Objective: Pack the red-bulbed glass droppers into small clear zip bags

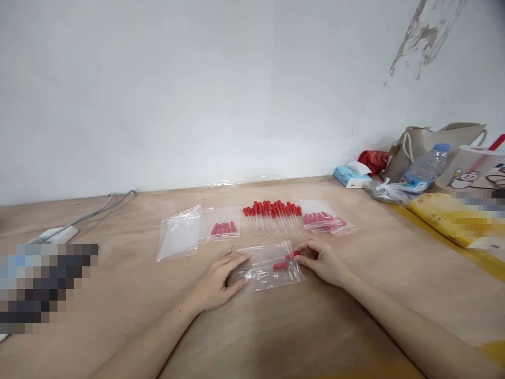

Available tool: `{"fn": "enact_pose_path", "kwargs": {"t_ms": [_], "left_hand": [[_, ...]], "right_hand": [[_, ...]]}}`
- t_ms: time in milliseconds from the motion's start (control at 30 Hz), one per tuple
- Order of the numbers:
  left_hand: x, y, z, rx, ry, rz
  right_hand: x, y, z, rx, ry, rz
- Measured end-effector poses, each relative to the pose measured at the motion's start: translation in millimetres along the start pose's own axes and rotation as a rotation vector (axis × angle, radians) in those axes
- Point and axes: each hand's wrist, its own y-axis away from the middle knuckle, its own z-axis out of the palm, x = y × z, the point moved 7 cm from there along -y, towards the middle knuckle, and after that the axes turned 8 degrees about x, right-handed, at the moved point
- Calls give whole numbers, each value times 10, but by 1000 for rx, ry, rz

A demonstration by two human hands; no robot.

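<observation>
A clear plastic zip bag (265, 269) lies flat on the wooden table (276, 326) in front of me. My left hand (218, 279) grips its left edge between thumb and fingers. My right hand (321, 259) pinches a red-capped dropper (291, 256) at the bag's right side, where its open mouth seems to be. Another red-capped dropper (280, 265) lies inside the bag. Behind the bag a row of several loose red-capped droppers (272, 215) is spread out.
Empty clear bags (179, 232) and a filled bag (223, 225) lie to the left of the row, more filled bags (321, 217) to the right. A power strip (53, 235) sits far left. A water bottle (426, 168), tote bag (430, 141) and yellow packet (450, 218) crowd the right.
</observation>
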Motion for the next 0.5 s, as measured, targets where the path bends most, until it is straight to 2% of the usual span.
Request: {"fn": "enact_pose_path", "kwargs": {"t_ms": [167, 333, 400, 500], "left_hand": [[-2, 3, -1, 0, 1, 3], [-6, 5, 2, 8, 16, 5], [-4, 3, 4, 9, 19, 5], [8, -5, 9, -3, 22, 13]], "right_hand": [[-116, -56, 140, -43, 94, -58], [-189, -57, 298, -99, -3, -31], [-185, -53, 287, -123, -51, -22], [-167, -161, 160, -124, -53, 1]]}}
